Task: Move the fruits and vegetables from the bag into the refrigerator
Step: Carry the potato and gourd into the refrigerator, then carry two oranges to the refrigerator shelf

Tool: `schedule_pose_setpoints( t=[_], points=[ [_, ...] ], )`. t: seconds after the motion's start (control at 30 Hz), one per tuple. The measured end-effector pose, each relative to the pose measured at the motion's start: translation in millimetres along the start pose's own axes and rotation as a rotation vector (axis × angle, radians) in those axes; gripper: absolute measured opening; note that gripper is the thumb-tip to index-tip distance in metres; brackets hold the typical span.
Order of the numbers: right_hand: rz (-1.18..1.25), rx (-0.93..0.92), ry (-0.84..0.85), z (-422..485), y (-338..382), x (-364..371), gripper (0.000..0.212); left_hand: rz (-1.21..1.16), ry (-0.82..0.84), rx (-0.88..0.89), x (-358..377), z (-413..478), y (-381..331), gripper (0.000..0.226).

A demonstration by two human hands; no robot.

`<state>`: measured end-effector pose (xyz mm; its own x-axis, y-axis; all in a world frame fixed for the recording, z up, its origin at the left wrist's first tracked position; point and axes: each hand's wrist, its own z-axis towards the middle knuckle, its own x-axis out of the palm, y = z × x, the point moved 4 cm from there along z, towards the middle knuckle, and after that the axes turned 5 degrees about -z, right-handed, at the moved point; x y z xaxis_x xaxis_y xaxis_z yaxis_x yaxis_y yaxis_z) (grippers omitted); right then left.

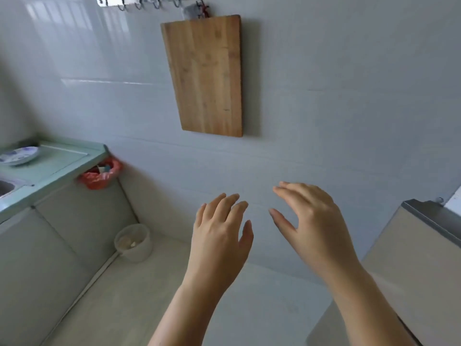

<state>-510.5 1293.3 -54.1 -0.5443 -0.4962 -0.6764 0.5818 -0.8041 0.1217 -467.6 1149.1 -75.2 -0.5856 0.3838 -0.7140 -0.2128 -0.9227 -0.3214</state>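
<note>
Home kitchen, tiled wall (324, 71), hanging wooden cutting board (207, 73), counter (57, 166) with sink (5, 187), plate (18, 154)

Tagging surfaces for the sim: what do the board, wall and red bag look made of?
Board: wood, likely bamboo, matte; glued strips and grain show. Wall: glazed tile, probably ceramic, glossy; window reflections, faint joints. Red bag: thin plastic film; crinkled, shiny.

Kitchen corner, counted

Two hands at six o'clock, left hand (219, 236) and right hand (314, 221); one cutting board (204, 73) at twelve; one plate (20, 156) and one red bag (99, 177) at nine; one white bucket (134, 242) at seven.
</note>
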Motion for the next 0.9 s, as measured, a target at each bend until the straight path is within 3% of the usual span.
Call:
schedule_pose_setpoints(
  t=[0.23,0.6,0.9],
  points=[
    [0.190,-0.124,0.054,19,139,44,0.042,0.138,-0.112,-0.191,-102,-65,99,0.032],
    [0.497,-0.379,0.094,-19,418,78,0.040,0.360,-0.242,-0.478,-280,-230,238,0.037],
    [0.657,-0.545,0.243,-53,592,117,0.042,0.482,-0.372,-0.688,-373,-342,323,0.038]
  ],
)
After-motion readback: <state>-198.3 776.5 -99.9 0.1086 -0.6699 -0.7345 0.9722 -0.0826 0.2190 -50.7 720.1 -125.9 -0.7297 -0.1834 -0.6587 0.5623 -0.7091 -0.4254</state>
